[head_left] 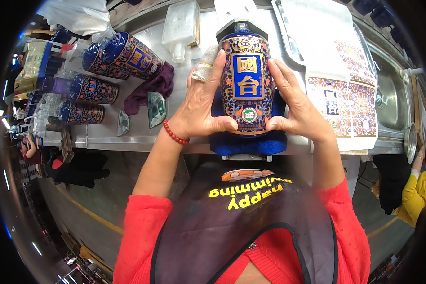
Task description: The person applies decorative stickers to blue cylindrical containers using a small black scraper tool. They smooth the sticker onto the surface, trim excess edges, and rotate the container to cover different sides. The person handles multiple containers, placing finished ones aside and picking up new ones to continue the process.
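Between my two hands lies a dark blue glass bottle [248, 111] wrapped in a floral, gold-edged decoration, its neck pointing away from me. My left hand [199, 104] grips its left side, thumb near the base; a pale finger cover [203, 72] sits on one finger. My right hand [293, 104] presses the right side, with its thumb at the lower edge. Beneath the bottle is a blue cloth pad [251, 144] on a holder, whose dark angled end shows behind the neck. To the right lie printed floral decal sheets [359, 113], partly under white paper [324, 38].
Several decorated bottles [132, 59] stand at the left of the metal bench, near a purple cloth [154, 90]. Two small greenish scraper-like pieces [156, 110] lie beside it. A clear empty bottle [182, 26] is at the back. A metal sink [390, 94] and a yellow-sleeved person [414, 194] are at right.
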Tool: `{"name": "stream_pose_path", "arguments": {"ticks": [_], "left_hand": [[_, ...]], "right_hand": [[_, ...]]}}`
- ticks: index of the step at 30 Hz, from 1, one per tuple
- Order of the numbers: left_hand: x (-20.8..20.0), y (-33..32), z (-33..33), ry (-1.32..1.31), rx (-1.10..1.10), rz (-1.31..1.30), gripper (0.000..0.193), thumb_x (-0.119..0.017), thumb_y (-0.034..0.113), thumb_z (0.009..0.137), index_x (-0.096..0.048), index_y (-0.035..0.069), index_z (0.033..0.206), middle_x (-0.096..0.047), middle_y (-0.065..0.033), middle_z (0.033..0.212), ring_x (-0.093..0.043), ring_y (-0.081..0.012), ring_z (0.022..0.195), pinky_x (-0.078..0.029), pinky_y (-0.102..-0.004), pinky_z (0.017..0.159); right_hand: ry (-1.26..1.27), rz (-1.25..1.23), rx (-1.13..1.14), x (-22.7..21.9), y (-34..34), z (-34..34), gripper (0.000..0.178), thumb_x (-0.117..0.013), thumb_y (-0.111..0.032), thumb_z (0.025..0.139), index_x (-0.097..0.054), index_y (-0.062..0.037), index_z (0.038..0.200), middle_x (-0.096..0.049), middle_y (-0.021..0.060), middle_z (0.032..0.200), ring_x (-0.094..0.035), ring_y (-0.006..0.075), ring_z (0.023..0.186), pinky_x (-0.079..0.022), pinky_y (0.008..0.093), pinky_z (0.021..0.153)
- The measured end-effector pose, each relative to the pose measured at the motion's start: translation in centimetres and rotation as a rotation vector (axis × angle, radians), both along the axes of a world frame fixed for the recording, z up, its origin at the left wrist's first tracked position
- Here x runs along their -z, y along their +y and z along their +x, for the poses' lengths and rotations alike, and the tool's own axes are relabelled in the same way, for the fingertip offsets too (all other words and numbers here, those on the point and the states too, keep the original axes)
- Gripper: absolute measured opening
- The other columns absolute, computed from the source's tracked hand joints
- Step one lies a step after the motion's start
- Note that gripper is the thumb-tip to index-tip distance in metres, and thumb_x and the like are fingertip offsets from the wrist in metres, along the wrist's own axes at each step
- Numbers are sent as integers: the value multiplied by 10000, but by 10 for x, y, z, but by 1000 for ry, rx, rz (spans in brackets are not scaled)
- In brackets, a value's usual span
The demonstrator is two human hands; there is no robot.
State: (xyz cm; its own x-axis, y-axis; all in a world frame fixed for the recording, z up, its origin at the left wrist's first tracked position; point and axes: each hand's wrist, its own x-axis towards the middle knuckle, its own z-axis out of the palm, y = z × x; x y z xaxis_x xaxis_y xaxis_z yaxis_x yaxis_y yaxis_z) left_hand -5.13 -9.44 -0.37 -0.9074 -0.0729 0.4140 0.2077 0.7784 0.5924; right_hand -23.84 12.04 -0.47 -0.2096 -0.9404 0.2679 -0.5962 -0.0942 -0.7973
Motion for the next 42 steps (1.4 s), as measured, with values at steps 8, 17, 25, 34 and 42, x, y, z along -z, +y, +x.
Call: {"name": "stream_pose_path", "arguments": {"ticks": [8,17,25,34,42], "left_hand": [[-1,-2,0,-6,6,-11,1312,-630,851,741,-127,27,1631,-258,-259,1642,-262,-401,1519,-74,-530,1215],[-18,0,-5,-39,-145,-111,1163,-535,847,809,-277,37,1603,-372,-245,1563,-324,-419,1439,-83,-591,1191],[-12,-2,-4,-31,-121,-39,1187,-546,844,812,-218,35,1617,-320,-251,1600,-288,-428,1476,-81,-585,1199],[-14,-3,-5,-94,-110,-28,1233,-570,844,796,-185,4,1611,-319,-272,1588,-290,-412,1488,-66,-599,1202],[-18,-6,-8,-106,-109,-12,1216,-581,841,790,-188,39,1616,-337,-237,1587,-301,-390,1494,-58,-619,1199]], "right_hand": [[-24,-14,-30,1,1,-3,1179,-837,-604,692,-284,-115,1612,-263,254,1615,-316,435,1484,-332,480,1187],[-23,-12,-7,-14,-9,-9,1147,-857,-521,723,-260,-133,1621,-222,256,1620,-304,456,1478,-335,493,1184],[-120,7,-8,-15,-13,-13,1247,-874,-572,666,-225,-106,1624,-227,261,1616,-316,448,1478,-350,478,1179],[-154,28,-22,-15,-18,-15,1308,-900,-547,648,-171,-83,1629,-264,257,1595,-355,419,1457,-392,464,1155],[-131,46,-19,-16,-19,-18,1400,-880,-648,600,-152,-33,1627,-298,244,1591,-452,332,1288,-431,422,1091]]}}
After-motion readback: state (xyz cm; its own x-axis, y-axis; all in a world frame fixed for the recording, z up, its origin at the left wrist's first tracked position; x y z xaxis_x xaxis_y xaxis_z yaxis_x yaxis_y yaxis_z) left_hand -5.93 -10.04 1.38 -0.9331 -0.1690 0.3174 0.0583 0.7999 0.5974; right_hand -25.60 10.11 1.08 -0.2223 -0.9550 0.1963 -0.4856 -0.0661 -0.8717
